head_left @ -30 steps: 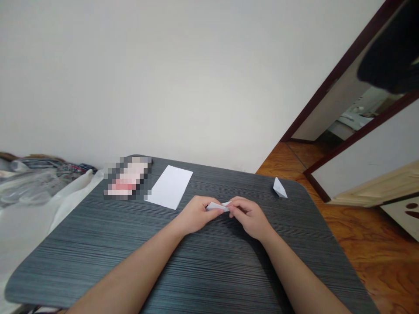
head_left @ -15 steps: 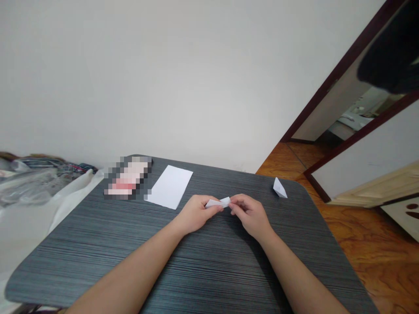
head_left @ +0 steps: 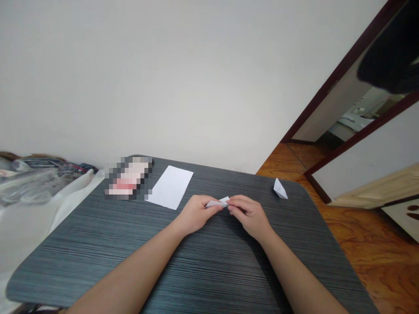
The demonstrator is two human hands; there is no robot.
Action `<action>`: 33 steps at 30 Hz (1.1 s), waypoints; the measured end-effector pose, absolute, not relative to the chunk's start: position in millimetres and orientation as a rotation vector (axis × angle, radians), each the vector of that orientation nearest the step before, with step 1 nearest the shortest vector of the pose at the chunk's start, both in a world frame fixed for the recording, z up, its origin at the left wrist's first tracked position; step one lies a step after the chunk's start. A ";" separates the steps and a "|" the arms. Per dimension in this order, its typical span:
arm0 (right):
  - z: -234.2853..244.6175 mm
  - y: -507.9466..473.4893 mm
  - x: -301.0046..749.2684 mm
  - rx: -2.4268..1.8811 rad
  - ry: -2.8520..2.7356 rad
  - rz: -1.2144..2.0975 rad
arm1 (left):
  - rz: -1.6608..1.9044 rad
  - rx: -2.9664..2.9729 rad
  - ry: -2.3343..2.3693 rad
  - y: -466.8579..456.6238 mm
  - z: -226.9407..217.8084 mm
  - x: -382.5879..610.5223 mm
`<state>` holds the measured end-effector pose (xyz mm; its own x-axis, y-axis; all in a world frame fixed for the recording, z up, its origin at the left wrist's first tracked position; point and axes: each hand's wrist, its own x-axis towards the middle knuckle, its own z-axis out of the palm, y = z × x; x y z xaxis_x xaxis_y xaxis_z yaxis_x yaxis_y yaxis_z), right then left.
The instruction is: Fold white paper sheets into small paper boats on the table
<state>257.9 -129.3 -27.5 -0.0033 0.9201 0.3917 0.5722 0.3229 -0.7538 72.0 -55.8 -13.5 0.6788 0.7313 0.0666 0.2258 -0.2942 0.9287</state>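
Note:
Between my two hands is a small piece of folded white paper (head_left: 216, 203), raised over the dark table (head_left: 209, 261). My left hand (head_left: 195, 214) pinches its left part, thumb along the near side. At its right end, the thumb and fingers of my right hand (head_left: 250, 214) close on the tip. Parts of the folds are hidden by my fingers. Beyond my left hand lies a flat stack of white paper (head_left: 172, 186). A folded white paper boat (head_left: 280, 189) sits apart at the far right of the table.
A blurred-out flat item (head_left: 128, 179) lies at the table's far left. Clear plastic and cloth (head_left: 49, 185) are heaped beyond the left edge. A white wall (head_left: 183, 87) rises behind the table. Wooden floor (head_left: 369, 231) and a doorway are on the right.
My right hand's fingers have shifted slightly left along the folded paper and straightened a little. My left hand keeps its hold in nearly the same place.

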 end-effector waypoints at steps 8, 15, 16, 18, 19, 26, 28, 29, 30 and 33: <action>-23.3 -128.7 255.9 -1.392 -1.723 0.550 | 0.599 1.887 0.718 -54.3 -17.2 71.6; -18.8 -129.4 253.9 -1.393 -1.733 0.530 | 0.568 1.933 0.707 -55.0 -15.3 71.7; -18.8 -129.4 253.8 -1.394 -1.734 0.528 | 0.562 1.937 0.707 -55.1 -15.1 71.7; -19.2 -129.4 253.5 -1.396 -1.731 0.524 | 0.556 1.944 0.706 -55.0 -14.8 71.5; -19.5 -129.4 253.3 -1.393 -1.730 0.522 | 0.557 1.946 0.704 -54.9 -14.8 71.4; -19.9 -130.5 252.9 -1.357 -1.733 0.565 | 0.567 1.941 0.672 -54.2 -15.0 71.0; -19.4 -130.8 253.2 -1.362 -1.737 0.567 | 0.557 1.947 0.668 -54.2 -15.5 71.0; -19.2 -130.9 253.3 -1.369 -1.739 0.564 | 0.551 1.950 0.669 -54.3 -15.8 70.9; -18.9 -130.9 253.3 -1.376 -1.740 0.560 | 0.542 1.952 0.673 -54.4 -15.9 70.8; -18.2 -130.7 253.0 -1.393 -1.743 0.555 | 0.535 1.953 0.691 -55.1 -14.8 70.6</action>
<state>253.0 -130.7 -18.2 -0.0546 0.9452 0.3218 0.5849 0.2915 -0.7569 70.6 -55.1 -14.8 0.7433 0.6643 0.0788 0.2432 -0.3781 0.8932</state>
